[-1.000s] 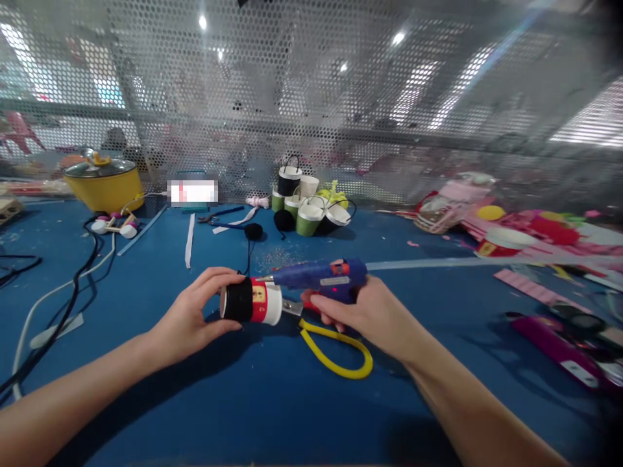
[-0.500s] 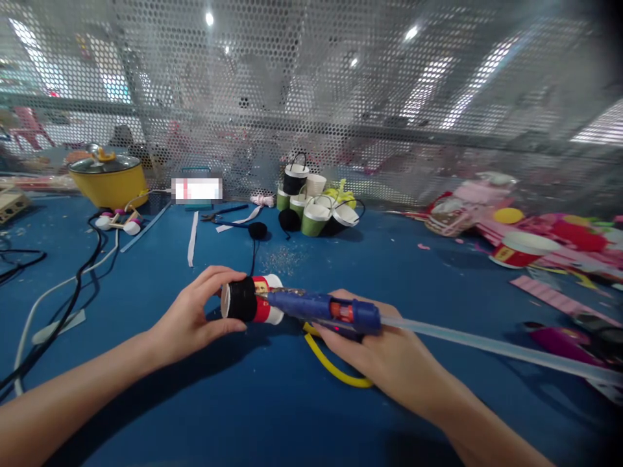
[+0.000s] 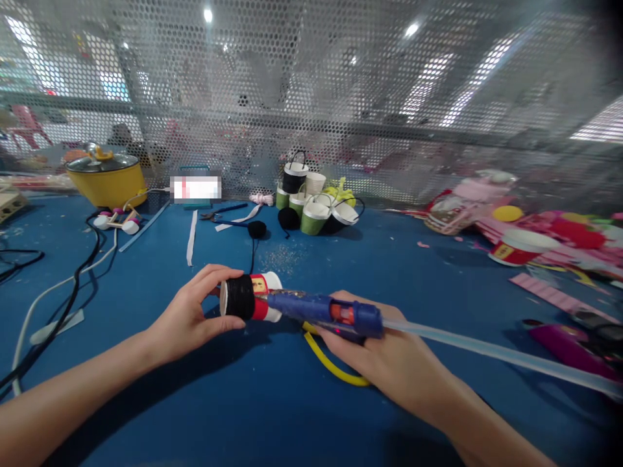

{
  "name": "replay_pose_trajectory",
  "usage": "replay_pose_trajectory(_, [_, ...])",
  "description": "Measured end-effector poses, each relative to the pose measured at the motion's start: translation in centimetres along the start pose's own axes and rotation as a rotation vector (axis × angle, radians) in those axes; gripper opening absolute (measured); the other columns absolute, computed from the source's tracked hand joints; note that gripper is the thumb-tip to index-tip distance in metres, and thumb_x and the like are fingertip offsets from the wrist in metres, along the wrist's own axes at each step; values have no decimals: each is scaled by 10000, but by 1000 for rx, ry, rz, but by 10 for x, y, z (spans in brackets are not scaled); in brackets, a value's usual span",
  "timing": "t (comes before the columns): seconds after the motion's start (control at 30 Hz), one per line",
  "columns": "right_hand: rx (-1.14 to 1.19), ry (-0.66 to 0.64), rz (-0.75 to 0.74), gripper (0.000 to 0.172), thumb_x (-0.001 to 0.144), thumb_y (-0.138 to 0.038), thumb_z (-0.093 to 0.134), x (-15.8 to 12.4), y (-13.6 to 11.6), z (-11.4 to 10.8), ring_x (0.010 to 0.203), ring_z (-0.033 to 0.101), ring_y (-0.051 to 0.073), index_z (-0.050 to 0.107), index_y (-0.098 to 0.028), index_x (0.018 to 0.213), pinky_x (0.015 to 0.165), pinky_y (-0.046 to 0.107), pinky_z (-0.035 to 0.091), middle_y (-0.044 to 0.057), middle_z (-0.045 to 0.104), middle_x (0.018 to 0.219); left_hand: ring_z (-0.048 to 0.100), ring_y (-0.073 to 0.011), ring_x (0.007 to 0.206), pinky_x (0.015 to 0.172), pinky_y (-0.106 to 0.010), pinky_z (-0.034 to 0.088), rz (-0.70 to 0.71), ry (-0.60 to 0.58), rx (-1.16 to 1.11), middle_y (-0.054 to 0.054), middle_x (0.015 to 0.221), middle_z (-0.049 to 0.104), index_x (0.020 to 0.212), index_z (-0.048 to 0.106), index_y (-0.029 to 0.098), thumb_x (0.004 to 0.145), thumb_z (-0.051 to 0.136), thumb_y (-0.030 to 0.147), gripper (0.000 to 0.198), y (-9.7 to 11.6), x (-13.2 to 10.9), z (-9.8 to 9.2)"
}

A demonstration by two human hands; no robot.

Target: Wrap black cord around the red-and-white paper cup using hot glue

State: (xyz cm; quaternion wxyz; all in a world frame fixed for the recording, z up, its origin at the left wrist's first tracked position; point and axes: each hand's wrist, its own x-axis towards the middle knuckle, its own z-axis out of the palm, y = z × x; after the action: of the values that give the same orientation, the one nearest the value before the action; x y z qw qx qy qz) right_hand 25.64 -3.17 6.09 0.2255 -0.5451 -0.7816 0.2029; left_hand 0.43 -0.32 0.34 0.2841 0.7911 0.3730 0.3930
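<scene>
My left hand (image 3: 197, 308) grips a small paper cup (image 3: 238, 298) lying on its side, its base toward the palm. Black yarn is wound round the base half, while the red printed band and white rim show on the right. From the cup a black strand leads back to a ball of black yarn (image 3: 257, 229). My right hand (image 3: 384, 350) is wrapped round a blue glue gun (image 3: 324, 310), whose nozzle is at the cup's red band by the yarn's edge. Whether the tip touches is unclear. A long translucent glue stick (image 3: 487, 350) sticks out of its back, and a yellow cord (image 3: 335, 370) curves below.
Several green and black yarn-wrapped cups (image 3: 314, 217) with handles stand at the back, near pliers (image 3: 209, 216) and a white strip (image 3: 192, 239). A yellow pot (image 3: 107, 185) and cables lie left. To the right are a red-and-white paper cup (image 3: 520, 248) and pink craft pieces.
The glue gun's nozzle has shifted slightly right, off the yarn's edge onto the red band. The cup has turned a little, showing more of its printed label.
</scene>
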Motion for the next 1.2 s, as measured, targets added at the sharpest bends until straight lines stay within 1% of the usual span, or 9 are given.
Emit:
replay_pose_trajectory(0.1, [-59, 43, -41, 97, 754, -171, 513, 0, -1, 0, 474, 522, 133, 572, -219, 693, 431, 231, 418, -2, 587, 578, 535, -225, 1068, 912, -362, 475, 31, -4, 44, -73, 1153, 514, 1195, 472, 254, 753, 680, 302, 491, 2, 0, 0])
replay_pose_trajectory(0.2, [-117, 93, -107, 127, 761, -159, 510, -1, 0, 0, 449, 521, 129, 602, -224, 701, 421, 227, 418, -7, 592, 558, 538, -229, 1069, 917, -361, 473, 58, 9, 88, -78, 1161, 521, 1198, 475, 250, 749, 684, 299, 497, 2, 0, 0])
replay_pose_trajectory(0.37, [-120, 98, -167, 158, 754, -145, 509, -3, -2, -2, 434, 519, 132, 627, -239, 706, 415, 232, 424, -12, 597, 541, 534, -233, 1084, 933, -375, 466, 66, 28, 138, -92, 1177, 507, 1197, 469, 236, 761, 671, 298, 484, 1, 0, -1])
replay_pose_trajectory(0.47, [-93, 90, -155, 144, 763, -175, 508, -2, -3, -3, 453, 532, 139, 620, -240, 700, 432, 237, 439, -6, 599, 548, 542, -237, 1079, 928, -383, 473, 103, 33, 164, -97, 1173, 512, 1194, 474, 229, 768, 661, 283, 469, 1, 0, -1])
replay_pose_trajectory(0.67, [-11, 76, -69, 124, 785, -256, 495, 1, 0, -2, 516, 562, 156, 553, -228, 678, 475, 262, 469, 7, 602, 604, 526, -230, 1113, 944, -383, 468, 187, 21, 209, -107, 1214, 499, 1215, 463, 228, 802, 620, 237, 443, -2, -4, 2])
replay_pose_trajectory(0.77, [15, 61, -51, 101, 769, -254, 501, 2, 2, -2, 532, 558, 155, 527, -231, 674, 514, 271, 481, 7, 598, 622, 519, -232, 1121, 945, -387, 469, 221, 19, 243, -112, 1217, 502, 1221, 459, 224, 815, 602, 231, 431, -4, -5, 4])
replay_pose_trajectory(0.87, [15, 60, -65, 92, 762, -241, 499, 3, 2, -2, 541, 551, 152, 509, -238, 670, 540, 272, 484, 5, 597, 634, 522, -236, 1116, 936, -390, 475, 241, 16, 265, -118, 1213, 509, 1216, 464, 218, 824, 587, 230, 410, -5, -5, 5])
replay_pose_trajectory(1.07, [23, 48, -31, 139, 761, -261, 512, -1, 3, -1, 465, 512, 148, 463, -249, 631, 427, 257, 430, -14, 546, 547, 546, -242, 1095, 917, -407, 491, 225, 32, 270, -125, 1203, 519, 1205, 468, 214, 815, 595, 229, 410, -4, -3, 2])
replay_pose_trajectory(1.2, [27, 52, -46, 115, 766, -268, 504, 1, 4, -3, 493, 519, 149, 463, -249, 660, 477, 265, 460, -5, 572, 595, 529, -237, 1111, 928, -388, 486, 249, 17, 274, -123, 1209, 515, 1206, 472, 208, 818, 594, 227, 407, -4, -5, 3])
